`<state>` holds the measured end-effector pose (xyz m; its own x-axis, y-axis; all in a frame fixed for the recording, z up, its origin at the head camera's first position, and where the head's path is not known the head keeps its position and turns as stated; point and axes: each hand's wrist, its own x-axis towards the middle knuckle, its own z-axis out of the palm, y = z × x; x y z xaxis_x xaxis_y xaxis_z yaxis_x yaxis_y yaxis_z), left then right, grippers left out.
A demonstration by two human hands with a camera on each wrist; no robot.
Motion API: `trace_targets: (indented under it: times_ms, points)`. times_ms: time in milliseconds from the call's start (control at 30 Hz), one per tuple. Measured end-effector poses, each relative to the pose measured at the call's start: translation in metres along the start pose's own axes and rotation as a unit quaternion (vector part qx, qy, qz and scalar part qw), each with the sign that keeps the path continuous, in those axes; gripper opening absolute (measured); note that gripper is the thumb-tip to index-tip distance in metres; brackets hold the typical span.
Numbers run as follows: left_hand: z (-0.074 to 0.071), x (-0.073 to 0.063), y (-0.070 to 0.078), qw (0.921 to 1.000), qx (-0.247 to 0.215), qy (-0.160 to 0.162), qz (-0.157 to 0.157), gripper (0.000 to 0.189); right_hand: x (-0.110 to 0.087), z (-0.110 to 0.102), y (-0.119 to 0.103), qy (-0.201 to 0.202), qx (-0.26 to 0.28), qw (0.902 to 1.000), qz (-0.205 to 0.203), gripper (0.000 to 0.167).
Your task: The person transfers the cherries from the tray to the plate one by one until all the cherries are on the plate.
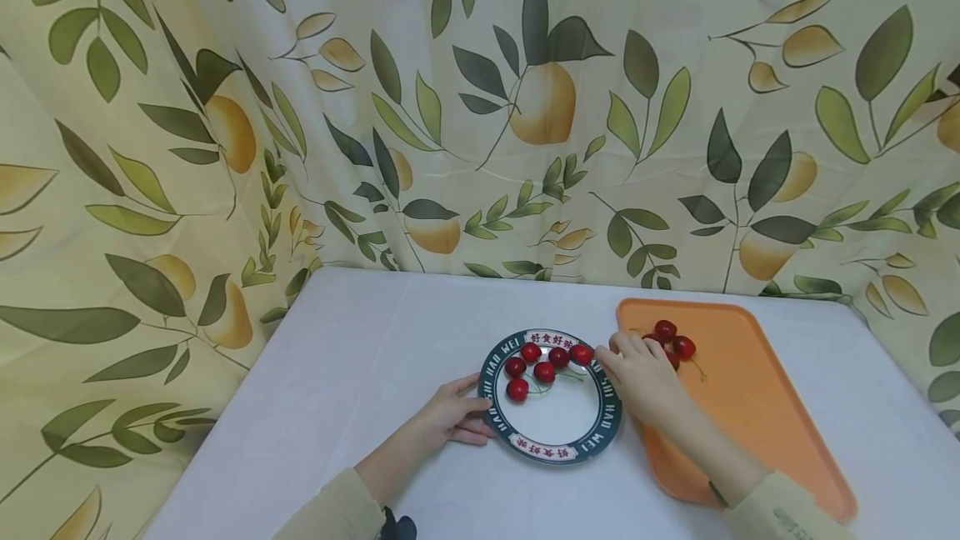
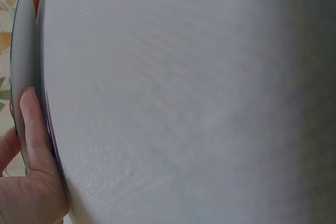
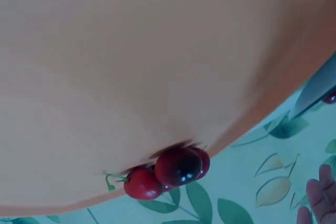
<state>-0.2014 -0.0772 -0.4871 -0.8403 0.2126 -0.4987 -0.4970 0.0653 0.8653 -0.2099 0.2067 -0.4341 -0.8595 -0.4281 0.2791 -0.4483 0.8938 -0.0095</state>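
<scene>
A round plate (image 1: 551, 432) with a dark green lettered rim and white middle is held at its left edge by my left hand (image 1: 456, 413), thumb above the rim and fingers beneath. In the left wrist view, fingers (image 2: 35, 135) lie under the tilted plate (image 2: 23, 51). Several red cherries (image 1: 544, 372), some with green stems, rest in its upper half. My right hand (image 1: 647, 377) is over the plate's right rim, fingertips pinching at a bright red cherry (image 1: 581, 354) there; its stem is hidden.
An orange tray (image 1: 757, 423) lies right of the plate, under my right forearm. Several dark cherries (image 1: 684, 347) sit near its far end; they also show in the right wrist view as a cluster (image 3: 178, 165). A leaf-and-fruit patterned curtain (image 1: 480, 107) hangs behind the white table (image 1: 360, 340).
</scene>
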Motion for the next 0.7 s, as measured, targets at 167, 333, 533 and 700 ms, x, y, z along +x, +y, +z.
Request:
trace_targets:
  times_ms: [167,333,533,700]
  points:
    - [0.000,0.001,-0.001,1.0000,0.000,0.000,-0.001,0.064,0.000,0.005,-0.003,-0.019,-0.006,0.9998,-0.010,0.029]
    - [0.000,0.003,-0.002,1.0000,-0.001,0.002,-0.003,0.064,0.000,0.009,-0.006,-0.026,-0.016,0.9993,-0.023,0.031]
    - [0.000,0.002,-0.001,1.0000,-0.001,0.000,-0.001,0.064,0.000,0.014,-0.006,-0.027,-0.017,0.9986,-0.043,0.031]
    - [0.000,0.001,0.000,1.0000,0.000,0.000,-0.001,0.064,0.000,0.017,-0.007,-0.029,-0.022,0.9980,-0.051,0.026]
